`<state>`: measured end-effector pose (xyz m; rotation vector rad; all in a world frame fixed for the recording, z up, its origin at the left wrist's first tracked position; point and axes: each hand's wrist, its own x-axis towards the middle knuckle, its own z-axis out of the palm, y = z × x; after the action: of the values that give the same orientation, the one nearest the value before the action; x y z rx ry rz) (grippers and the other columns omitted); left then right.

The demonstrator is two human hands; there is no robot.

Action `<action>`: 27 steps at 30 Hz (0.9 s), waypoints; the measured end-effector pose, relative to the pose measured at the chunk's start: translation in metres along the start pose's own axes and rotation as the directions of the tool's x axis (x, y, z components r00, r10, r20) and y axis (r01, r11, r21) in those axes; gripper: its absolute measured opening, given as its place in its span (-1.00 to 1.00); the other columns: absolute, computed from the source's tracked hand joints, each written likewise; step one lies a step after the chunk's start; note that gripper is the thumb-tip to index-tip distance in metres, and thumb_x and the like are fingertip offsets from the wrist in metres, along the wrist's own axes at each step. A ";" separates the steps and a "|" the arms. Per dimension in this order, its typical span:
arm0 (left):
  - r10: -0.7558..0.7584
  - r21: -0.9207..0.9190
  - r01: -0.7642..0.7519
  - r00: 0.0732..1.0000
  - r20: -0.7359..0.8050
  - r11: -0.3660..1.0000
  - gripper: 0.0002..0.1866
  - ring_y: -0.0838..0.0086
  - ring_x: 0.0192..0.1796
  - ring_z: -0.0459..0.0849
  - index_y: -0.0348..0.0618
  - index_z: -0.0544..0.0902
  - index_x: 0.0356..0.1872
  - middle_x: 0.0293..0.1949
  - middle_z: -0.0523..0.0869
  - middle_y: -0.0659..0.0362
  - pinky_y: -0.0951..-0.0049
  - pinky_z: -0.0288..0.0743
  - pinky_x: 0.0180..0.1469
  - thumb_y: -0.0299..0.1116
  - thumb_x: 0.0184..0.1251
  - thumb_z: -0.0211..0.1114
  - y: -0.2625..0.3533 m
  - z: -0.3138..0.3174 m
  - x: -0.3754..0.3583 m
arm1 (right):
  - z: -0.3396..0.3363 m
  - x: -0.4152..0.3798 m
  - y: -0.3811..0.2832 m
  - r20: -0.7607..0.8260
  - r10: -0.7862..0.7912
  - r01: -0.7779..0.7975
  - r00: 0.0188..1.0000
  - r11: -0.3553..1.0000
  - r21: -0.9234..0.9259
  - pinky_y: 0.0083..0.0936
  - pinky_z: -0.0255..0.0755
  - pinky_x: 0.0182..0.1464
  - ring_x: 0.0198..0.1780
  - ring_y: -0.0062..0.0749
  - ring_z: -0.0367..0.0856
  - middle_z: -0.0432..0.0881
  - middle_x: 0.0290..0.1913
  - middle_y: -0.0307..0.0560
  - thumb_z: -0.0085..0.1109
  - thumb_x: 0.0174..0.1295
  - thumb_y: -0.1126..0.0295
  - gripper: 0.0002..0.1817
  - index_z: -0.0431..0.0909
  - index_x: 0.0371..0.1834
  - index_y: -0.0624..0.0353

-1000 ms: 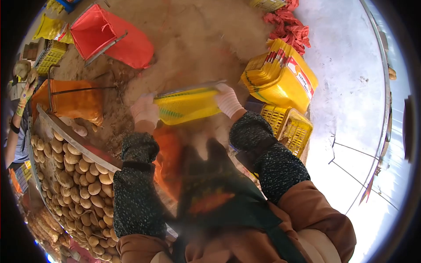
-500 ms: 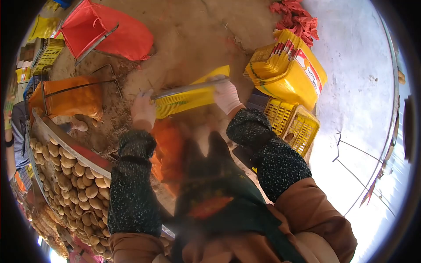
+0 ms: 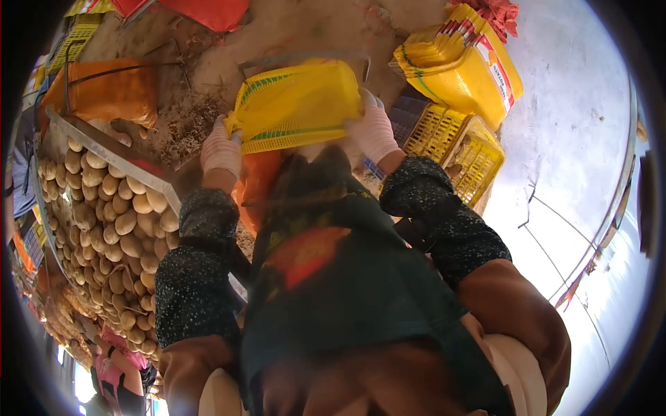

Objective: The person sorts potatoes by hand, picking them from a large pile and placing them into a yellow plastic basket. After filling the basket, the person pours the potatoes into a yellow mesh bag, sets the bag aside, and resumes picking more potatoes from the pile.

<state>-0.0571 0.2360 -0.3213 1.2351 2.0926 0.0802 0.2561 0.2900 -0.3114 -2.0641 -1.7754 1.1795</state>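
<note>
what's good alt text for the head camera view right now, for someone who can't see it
A person's left hand and right hand hold a yellow mesh bag spread between them. Potatoes lie heaped at left, near an orange sack; at right are stacked yellow bags and a yellow crate.

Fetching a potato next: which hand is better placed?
Probably the left hand: it is on the potato pile's side. The right hand is across the yellow mesh bag, nearer the yellow crate. Both hold the bag.

Yellow mesh bag (image 3: pixel 298 104), upper centre: one. Yellow sack stack (image 3: pixel 458 66), upper right: one. Brown oval potatoes (image 3: pixel 126 222), left: dozens.
</note>
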 end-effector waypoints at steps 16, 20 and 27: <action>-0.254 0.270 0.200 0.950 0.181 0.942 -0.65 -0.12 0.15 0.68 -0.13 0.65 0.04 0.05 0.74 -0.15 -0.04 0.52 0.17 -0.11 0.57 0.05 -0.010 -0.014 -0.066 | 0.000 -0.083 -0.032 0.273 0.243 -0.225 0.931 0.970 -0.096 -0.14 0.35 0.40 0.39 0.23 0.42 0.44 0.34 0.43 0.40 0.09 0.12 -0.04 0.18 0.50 0.38; -0.214 0.278 0.151 0.953 0.213 0.949 -0.59 -0.17 0.10 0.64 -0.22 0.59 0.00 -0.01 0.71 -0.19 -0.11 0.51 0.10 -0.05 0.61 0.02 -0.016 -0.015 -0.067 | -0.006 -0.092 -0.043 0.225 0.281 -0.249 0.933 0.955 -0.163 -0.12 0.33 0.41 0.40 0.22 0.41 0.45 0.34 0.42 0.33 0.17 0.06 -0.11 0.22 0.47 0.35; -0.250 0.199 0.211 0.948 0.198 0.957 -0.58 -0.07 0.15 0.67 -0.18 0.70 -0.04 0.04 0.73 -0.16 0.01 0.50 0.15 -0.01 0.51 0.14 -0.024 -0.001 -0.052 | 0.009 -0.076 -0.030 0.311 0.381 -0.261 0.871 0.894 -0.364 -0.12 0.42 0.32 0.32 0.18 0.52 0.55 0.28 0.32 0.18 0.29 -0.03 -0.31 0.45 0.33 0.28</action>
<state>-0.0603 0.1823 -0.3024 1.0345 2.0630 -0.3409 0.2292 0.2268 -0.2656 -2.5431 -1.9304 1.5662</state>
